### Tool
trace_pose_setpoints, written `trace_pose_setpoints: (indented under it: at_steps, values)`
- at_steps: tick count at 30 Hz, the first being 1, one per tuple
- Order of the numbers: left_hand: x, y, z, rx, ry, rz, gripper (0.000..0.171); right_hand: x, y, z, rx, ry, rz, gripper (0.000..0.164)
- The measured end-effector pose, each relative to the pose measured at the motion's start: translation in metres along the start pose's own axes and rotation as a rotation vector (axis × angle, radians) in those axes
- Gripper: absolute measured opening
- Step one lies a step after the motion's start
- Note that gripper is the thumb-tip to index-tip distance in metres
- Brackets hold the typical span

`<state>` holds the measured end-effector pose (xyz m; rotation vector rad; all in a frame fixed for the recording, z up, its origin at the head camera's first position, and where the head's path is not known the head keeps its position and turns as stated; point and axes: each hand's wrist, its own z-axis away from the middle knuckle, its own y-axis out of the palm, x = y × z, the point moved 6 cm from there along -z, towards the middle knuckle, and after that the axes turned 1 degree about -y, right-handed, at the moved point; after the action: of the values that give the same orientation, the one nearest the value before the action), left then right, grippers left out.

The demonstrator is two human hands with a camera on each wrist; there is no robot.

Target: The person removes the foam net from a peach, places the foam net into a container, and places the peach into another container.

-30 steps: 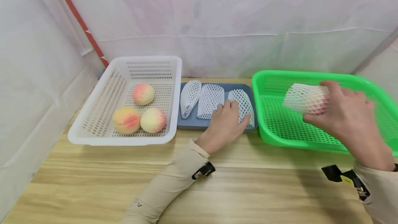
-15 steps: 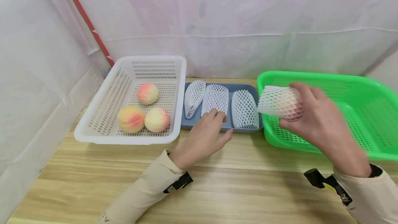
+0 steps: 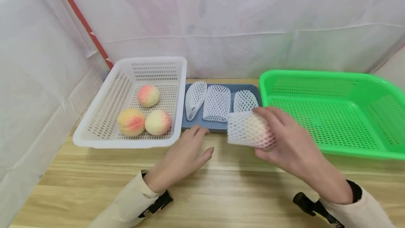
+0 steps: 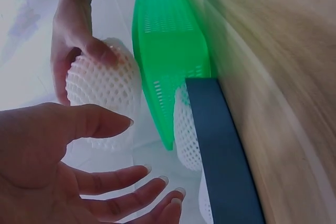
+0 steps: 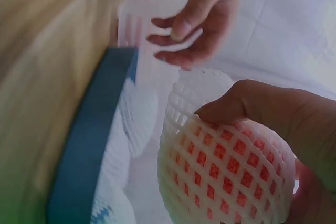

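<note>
In my right hand (image 3: 292,143) I grip a peach (image 5: 231,171) wrapped in a white foam net sleeve (image 3: 238,127), whose loose end points left. I hold it above the front right of the blue-grey tray (image 3: 215,125). The left hand (image 3: 181,156) hovers in front of the tray with fingers relaxed and parted, holding nothing. Inside the tray lie three flat foam net sleeves: a leftmost one (image 3: 195,100), a middle one (image 3: 217,103) and a right one (image 3: 245,100), which the held sleeve partly covers.
On the left stands a white basket (image 3: 126,143) with three peaches: one at the back (image 3: 148,96), two in front (image 3: 131,122). A green basket (image 3: 316,120) is at the right, its wall beside the tray. Behind runs a white sheet (image 3: 234,52). Beneath everything is the wooden table (image 3: 227,192).
The right hand has carried the netted peach leftward from over the green basket to the front of the tray. My left hand has withdrawn from the tray's sleeves toward the left and front.
</note>
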<state>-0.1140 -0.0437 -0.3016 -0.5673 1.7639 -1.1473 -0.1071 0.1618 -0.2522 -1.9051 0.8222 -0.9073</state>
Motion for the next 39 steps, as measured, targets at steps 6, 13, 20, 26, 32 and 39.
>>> trace_pose_setpoints:
  at_steps: [6, 13, 20, 26, 32, 39]
  values:
    - [0.004, -0.001, 0.014, -0.011, 0.028, -0.037, 0.043, 0.013, 0.038, 0.007, 0.075, -0.029, -0.044, 0.092]
    - [0.007, 0.007, 0.018, -0.02, 0.042, -0.075, 0.044, 0.01, 0.076, 0.019, 0.177, 0.042, -0.121, 0.091]
    - [0.009, 0.008, 0.017, -0.021, 0.041, -0.057, 0.043, 0.013, 0.072, 0.021, 0.105, -0.005, -0.124, 0.098]
    - [0.009, 0.005, 0.017, -0.03, 0.036, -0.062, 0.043, 0.02, 0.053, 0.019, -0.017, -0.142, -0.145, 0.096]
    - [0.008, 0.004, 0.018, -0.029, 0.041, -0.063, 0.043, 0.018, 0.052, 0.019, -0.004, -0.16, -0.125, 0.097]
    - [0.009, 0.005, 0.018, -0.013, 0.036, -0.061, 0.044, 0.011, 0.058, 0.019, 0.045, -0.137, -0.103, 0.102]
